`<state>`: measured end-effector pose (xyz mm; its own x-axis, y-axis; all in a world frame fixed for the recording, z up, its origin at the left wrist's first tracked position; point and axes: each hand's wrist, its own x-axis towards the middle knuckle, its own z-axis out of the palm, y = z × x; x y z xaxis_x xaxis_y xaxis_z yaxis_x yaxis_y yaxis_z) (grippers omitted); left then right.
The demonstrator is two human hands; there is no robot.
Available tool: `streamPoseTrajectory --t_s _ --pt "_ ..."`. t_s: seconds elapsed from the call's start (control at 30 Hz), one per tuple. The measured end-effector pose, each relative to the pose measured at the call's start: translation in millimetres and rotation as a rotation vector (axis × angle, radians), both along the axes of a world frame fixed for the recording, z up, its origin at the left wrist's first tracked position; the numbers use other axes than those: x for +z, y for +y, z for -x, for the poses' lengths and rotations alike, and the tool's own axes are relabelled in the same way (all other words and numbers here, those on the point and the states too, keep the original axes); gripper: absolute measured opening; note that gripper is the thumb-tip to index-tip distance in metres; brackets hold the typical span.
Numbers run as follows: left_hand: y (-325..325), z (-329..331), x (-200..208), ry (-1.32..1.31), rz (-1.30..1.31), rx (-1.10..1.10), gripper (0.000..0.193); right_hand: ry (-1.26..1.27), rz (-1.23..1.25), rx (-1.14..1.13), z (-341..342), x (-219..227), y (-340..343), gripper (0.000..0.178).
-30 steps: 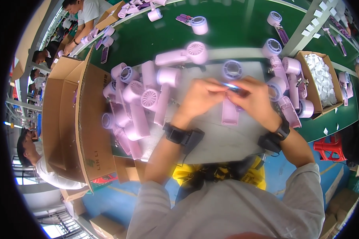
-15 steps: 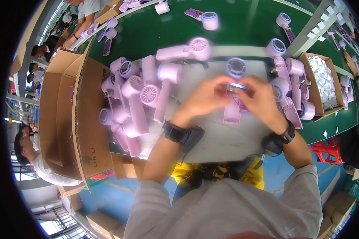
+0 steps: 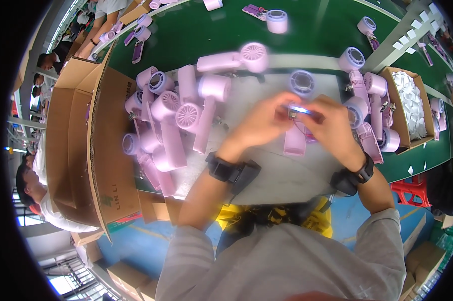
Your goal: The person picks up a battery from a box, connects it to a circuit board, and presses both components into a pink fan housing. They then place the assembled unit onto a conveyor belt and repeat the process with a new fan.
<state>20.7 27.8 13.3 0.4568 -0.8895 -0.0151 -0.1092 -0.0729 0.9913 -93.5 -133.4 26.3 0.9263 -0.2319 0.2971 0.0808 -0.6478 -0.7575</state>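
Note:
A small lit circuit board [image 3: 298,109], glowing bluish white, is pinched between the fingertips of both hands, blurred by motion. My left hand [image 3: 265,119] grips its left end. The right end is in my right hand [image 3: 331,122]. Thin wires run down from it toward an opened pink handheld fan lying beneath my hands. This fan's round lavender head [image 3: 302,83] shows beyond my fingers, and its handle shell [image 3: 295,143] shows below them. My hands hide the fan's middle. On the left lies a heap of pink handheld fans [image 3: 174,118].
A large open cardboard box [image 3: 117,145] stands at the left. To the right, more fans [image 3: 369,113] lie beside a carton of white pieces [image 3: 411,113]. A grey post [image 3: 400,37] rises behind them. Fans sit on the green surface [image 3: 201,37] beyond; other people work at far left.
The view has shifted slightly. Both hands still hold the lit circuit board over the opened fan, in almost the same pose.

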Motion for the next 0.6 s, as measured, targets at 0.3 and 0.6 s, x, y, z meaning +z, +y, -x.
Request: streamPoseTrajectory --t_s 0.3,0.6 --pt "-0.7 -2.7 -7.9 0.113 0.092 -0.003 0.044 -0.033 0.100 0.000 -0.3 -0.8 0.8 0.016" --pt "-1.1 -4.4 -6.4 0.170 0.081 0.009 0.041 -0.008 0.154 -0.005 0.1 0.1 1.0 0.016"
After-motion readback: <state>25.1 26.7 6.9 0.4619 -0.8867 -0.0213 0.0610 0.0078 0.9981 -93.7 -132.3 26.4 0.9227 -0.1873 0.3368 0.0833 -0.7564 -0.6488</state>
